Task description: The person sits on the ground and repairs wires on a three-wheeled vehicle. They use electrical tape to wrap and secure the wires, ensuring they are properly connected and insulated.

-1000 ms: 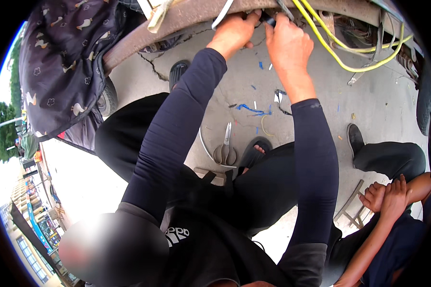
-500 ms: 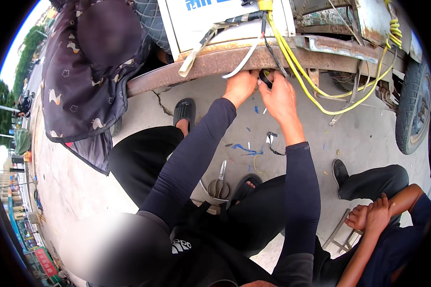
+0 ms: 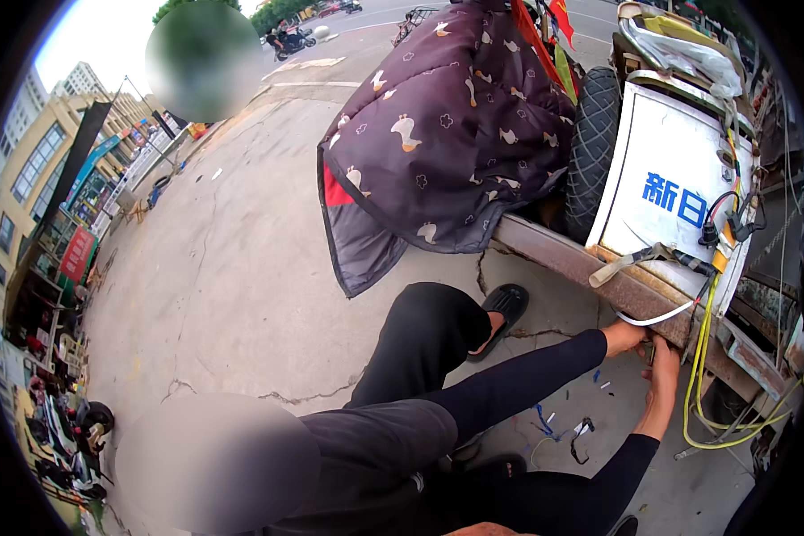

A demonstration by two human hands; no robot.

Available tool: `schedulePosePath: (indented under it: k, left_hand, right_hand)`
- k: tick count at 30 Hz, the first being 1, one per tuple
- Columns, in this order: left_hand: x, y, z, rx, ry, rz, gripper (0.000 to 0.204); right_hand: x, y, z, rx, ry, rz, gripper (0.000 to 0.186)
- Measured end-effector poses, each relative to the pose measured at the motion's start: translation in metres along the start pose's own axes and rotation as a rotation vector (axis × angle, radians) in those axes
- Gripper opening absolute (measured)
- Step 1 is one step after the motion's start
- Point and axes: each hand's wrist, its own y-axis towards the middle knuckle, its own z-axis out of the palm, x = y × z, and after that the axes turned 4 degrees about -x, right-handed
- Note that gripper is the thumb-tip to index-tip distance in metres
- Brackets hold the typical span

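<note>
My left hand [image 3: 626, 337] reaches up against the underside of a rusty metal beam [image 3: 549, 253], its fingers bent and partly hidden. Close beside it, my right hand [image 3: 663, 371] is closed, fingertips upward near the left hand's. What sits between the fingers is too small and covered to make out. Just above the hands, a white cable [image 3: 657, 320] curves along the beam. Yellow cables [image 3: 695, 393] hang down right of my right hand. A taped, pale-ended sleeve [image 3: 630, 264] lies over the beam's top edge.
A white panel [image 3: 657, 170] with blue lettering stands on the beam, beside a tyre [image 3: 595, 134]. A dark padded cover [image 3: 456, 125] with a duck print drapes at the left. Wire scraps [image 3: 582, 433] lie on the cracked concrete. Parked scooters [image 3: 71, 438] stand far left.
The view has swung left, so the beam and my hands appear farther right. Both hands stay together under the beam. The black ring-shaped thing seen earlier at my right hand is not distinguishable now.
</note>
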Motion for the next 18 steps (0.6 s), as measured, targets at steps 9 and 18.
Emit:
schedulePosePath:
  k: [9,18]
  left_hand:
    - [-0.022,-0.011,-0.014,0.121,0.149,-0.208,0.026]
    - [0.018,0.012,-0.019,0.052,0.078,0.003,0.027]
  right_hand:
    - [-0.05,0.029,0.018,-0.183,-0.024,-0.239,0.046]
    - [0.023,-0.054,0.036,-0.12,-0.244,-0.37,0.04]
